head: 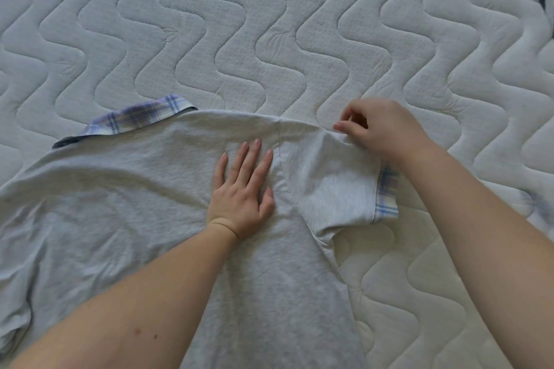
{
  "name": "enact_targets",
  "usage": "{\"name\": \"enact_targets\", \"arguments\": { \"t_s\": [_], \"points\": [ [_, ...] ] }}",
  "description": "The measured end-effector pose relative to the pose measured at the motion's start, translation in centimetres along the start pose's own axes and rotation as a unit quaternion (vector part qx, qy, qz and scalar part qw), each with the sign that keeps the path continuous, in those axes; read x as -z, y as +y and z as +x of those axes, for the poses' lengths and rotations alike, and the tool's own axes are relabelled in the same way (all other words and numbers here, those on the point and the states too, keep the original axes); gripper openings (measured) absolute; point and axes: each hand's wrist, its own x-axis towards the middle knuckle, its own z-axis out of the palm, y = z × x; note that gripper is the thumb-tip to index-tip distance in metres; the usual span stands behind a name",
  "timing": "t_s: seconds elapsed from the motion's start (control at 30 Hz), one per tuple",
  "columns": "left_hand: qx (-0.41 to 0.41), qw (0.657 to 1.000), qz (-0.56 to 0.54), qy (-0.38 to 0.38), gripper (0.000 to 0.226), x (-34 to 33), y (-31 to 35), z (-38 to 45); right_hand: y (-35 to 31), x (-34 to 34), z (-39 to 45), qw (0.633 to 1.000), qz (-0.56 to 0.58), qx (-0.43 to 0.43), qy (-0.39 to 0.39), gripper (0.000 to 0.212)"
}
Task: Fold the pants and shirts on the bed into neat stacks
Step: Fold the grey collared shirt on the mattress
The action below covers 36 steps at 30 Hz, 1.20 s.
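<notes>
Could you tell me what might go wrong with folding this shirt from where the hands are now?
The right hand pinches only the top edge of the sleeve, so the thin fabric could slip or fold over crooked. The left hand presses flat on one spot of the shirt; wrinkles to its left are unsmoothed and may get folded in. The collar lies skewed at the far edge, so the fold may come out uneven.

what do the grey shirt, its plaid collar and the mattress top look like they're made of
Grey shirt: soft matte knit jersey, probably cotton blend, judging by its heathered flecks and limp wrinkles.
Plaid collar: thinner woven fabric, crisp checks in blue and white.
Mattress top: white quilted textile, padded, with stitched wavy lines and a pebbled surface.
</notes>
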Motion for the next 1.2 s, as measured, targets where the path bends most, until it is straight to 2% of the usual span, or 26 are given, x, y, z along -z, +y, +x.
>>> {"name": "enact_targets", "arguments": {
  "t_s": [0.07,0.2,0.3,0.47,0.57,0.63,0.73,0.77,0.87,0.93,1.07,1.2],
  "points": [
    [0.000,1.000,0.000,0.001,0.070,0.0,0.0,0.0,0.5,-0.2,-1.4,0.999,0.040,0.022,0.003,0.033],
    [0.000,1.000,0.003,0.003,0.071,-0.1,0.0,0.0,1.3,-0.8,-3.5,1.000,-0.009,0.022,0.017,0.042],
    [-0.002,1.000,0.004,0.005,0.073,-0.3,-0.2,0.0,1.8,-0.5,-3.9,1.000,-0.004,0.007,0.029,0.022],
    [-0.004,1.000,0.007,0.013,0.073,-0.4,-0.3,0.0,3.0,0.8,-3.6,0.995,0.051,-0.080,0.007,0.026],
    [-0.004,1.000,0.009,0.012,0.073,-0.5,-0.3,-0.1,3.5,0.8,-3.6,0.990,0.002,-0.142,0.008,0.034],
    [-0.003,1.000,0.010,0.010,0.073,-0.5,-0.3,0.0,3.2,0.4,-4.1,0.990,-0.028,-0.126,0.060,0.030],
    [-0.001,1.000,0.010,0.005,0.073,-0.4,-0.2,0.0,2.2,-0.2,-5.1,0.987,-0.004,-0.071,0.143,0.023],
    [0.000,1.000,0.008,0.002,0.073,-0.3,-0.2,0.0,2.1,-0.4,-5.6,0.984,-0.007,-0.086,0.155,0.025],
    [0.003,1.000,0.006,-0.008,0.072,-0.1,-0.1,0.0,2.5,-1.1,-7.3,0.960,0.003,-0.212,0.183,0.040],
    [0.005,1.000,0.004,-0.013,0.072,0.0,0.0,0.0,2.6,-1.5,-8.4,0.948,0.058,-0.251,0.189,0.044],
    [0.008,1.000,0.004,-0.017,0.071,0.2,0.1,0.0,2.3,-2.1,-8.8,0.920,0.262,-0.230,0.181,0.034],
    [0.010,1.000,0.003,-0.015,0.071,0.2,0.1,0.0,2.5,-2.0,-8.1,0.862,0.411,-0.217,0.202,0.006]
  ]
}}
